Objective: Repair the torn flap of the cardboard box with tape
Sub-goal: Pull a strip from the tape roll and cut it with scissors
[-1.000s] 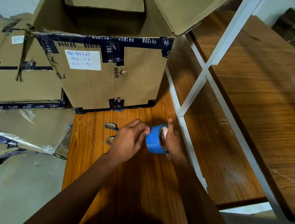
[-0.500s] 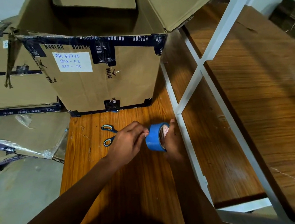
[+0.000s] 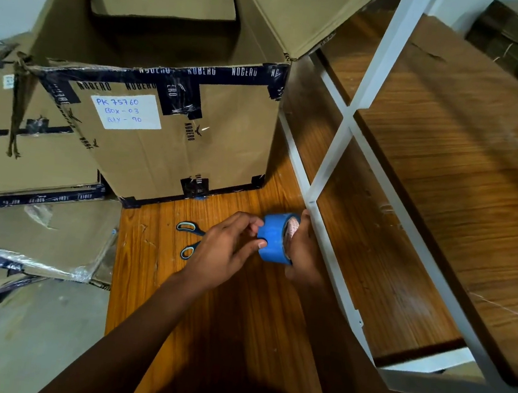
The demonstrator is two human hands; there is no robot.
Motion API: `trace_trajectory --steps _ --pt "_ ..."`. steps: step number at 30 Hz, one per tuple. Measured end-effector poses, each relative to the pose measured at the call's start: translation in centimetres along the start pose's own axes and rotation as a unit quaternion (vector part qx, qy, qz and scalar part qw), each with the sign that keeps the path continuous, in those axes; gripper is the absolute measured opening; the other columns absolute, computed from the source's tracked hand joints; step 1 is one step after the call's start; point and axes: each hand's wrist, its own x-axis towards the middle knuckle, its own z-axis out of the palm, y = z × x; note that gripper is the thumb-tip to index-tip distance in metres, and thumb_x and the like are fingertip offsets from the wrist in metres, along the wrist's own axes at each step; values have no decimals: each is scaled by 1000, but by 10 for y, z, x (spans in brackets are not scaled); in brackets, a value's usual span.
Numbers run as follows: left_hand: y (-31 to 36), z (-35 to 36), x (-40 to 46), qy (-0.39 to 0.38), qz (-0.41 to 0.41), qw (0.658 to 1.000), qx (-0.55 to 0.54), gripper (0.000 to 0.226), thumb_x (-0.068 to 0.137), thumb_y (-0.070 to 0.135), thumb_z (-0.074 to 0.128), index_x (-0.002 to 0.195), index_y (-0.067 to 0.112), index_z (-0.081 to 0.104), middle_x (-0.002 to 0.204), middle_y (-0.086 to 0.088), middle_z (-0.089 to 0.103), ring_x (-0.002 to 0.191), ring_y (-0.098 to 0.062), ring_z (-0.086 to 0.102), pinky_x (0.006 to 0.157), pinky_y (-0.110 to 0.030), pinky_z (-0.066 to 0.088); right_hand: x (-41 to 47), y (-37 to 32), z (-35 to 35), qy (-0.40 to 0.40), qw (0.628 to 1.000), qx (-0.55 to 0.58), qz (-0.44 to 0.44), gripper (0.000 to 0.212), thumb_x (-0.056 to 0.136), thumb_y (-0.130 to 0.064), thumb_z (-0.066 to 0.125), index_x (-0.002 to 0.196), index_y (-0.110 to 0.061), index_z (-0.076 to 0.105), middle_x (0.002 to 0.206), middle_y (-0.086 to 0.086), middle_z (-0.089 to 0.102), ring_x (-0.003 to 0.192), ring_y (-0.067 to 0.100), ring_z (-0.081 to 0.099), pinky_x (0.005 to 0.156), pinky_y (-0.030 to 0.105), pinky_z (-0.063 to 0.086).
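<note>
A large open cardboard box (image 3: 173,141) with dark printed tape and a white label stands at the back of a wooden table (image 3: 236,323). Its flaps stand up, and its front-left corner is torn and frayed (image 3: 23,72). Just in front of the box, my right hand (image 3: 304,253) grips a blue roll of tape (image 3: 274,238) from the right side. My left hand (image 3: 229,248) has its fingertips on the roll's outer face, picking at the tape. The tape's loose end is hidden by the fingers.
Scissors with grey-blue handles (image 3: 189,238) lie on the table under my left hand. A white metal shelf frame (image 3: 336,160) with wooden boards stands close on the right. Flattened and stacked cardboard boxes (image 3: 28,170) fill the left side.
The hands and roll stay in nearly the same place. My left fingers have shifted slightly on the roll's face. The view has drifted a little.
</note>
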Motion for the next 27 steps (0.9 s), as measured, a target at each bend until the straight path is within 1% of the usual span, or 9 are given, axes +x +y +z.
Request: trace_trajectory --steps 1,4,5,9,13,15,19,23,27 --pt "1 -1 0 1 -3 1000 -3 35 105 41 66 134 22 60 122 10 63 114 -8 64 92 -35 60 -1 -1 -1 0 1000 -2 -3 72 104 -66 37 151 -13 45 88 2 60 79 20 64 82 40 54" --pt "4 2 -3 12 -3 1000 -6 31 105 38 68 131 22 62 119 11 64 112 -8 65 91 -35 60 -6 -3 -2 4 1000 -19 -9 72 104 -65 37 152 -11 44 87 2 58 76 19 63 65 34 52" --pt "4 3 -3 19 3 1000 -6 28 106 37 68 128 21 63 117 11 65 110 -8 66 89 -36 61 -8 -4 -2 5 1000 -19 -10 72 105 -64 37 152 -11 43 86 2 58 75 19 62 62 32 50" --pt "8 9 -8 50 5 999 6 27 107 40 62 124 18 66 117 8 68 107 -9 68 84 -39 62 -13 -6 -1 9 1000 -5 -6 74 103 -66 38 152 -11 43 90 3 59 78 21 64 62 33 51" --pt "13 7 -10 35 -17 999 -5 39 107 46 60 138 23 59 119 9 69 109 -6 69 85 -36 64 -16 -7 -1 11 1000 -7 -14 72 104 -66 37 151 -11 44 90 3 61 78 20 65 59 32 51" --pt "13 3 -8 21 -22 999 -16 40 106 43 63 141 26 56 115 11 68 107 -5 69 84 -33 63 -17 -8 -1 2 1000 -13 -21 72 105 -65 36 151 -11 44 91 3 63 78 19 66 59 32 51" --pt "13 -5 -5 5 -18 999 -29 39 103 36 69 138 24 57 114 11 68 108 -4 68 89 -30 62 -22 -10 -1 -3 1000 -15 -24 69 106 -63 34 151 -12 44 89 2 62 77 19 65 61 32 50" --pt "12 -5 -7 23 -11 1000 -9 37 104 40 68 136 23 59 117 10 71 109 -4 69 90 -32 62 -26 -10 3 -1 1000 -17 -19 68 105 -64 36 151 -15 44 91 3 63 77 20 66 57 32 49" --pt "13 -4 -11 40 -13 999 4 37 104 41 67 136 22 61 118 9 73 109 -2 69 90 -27 62 -26 -9 4 4 1000 -8 -13 69 104 -65 37 152 -16 43 93 4 64 78 21 68 58 34 51"
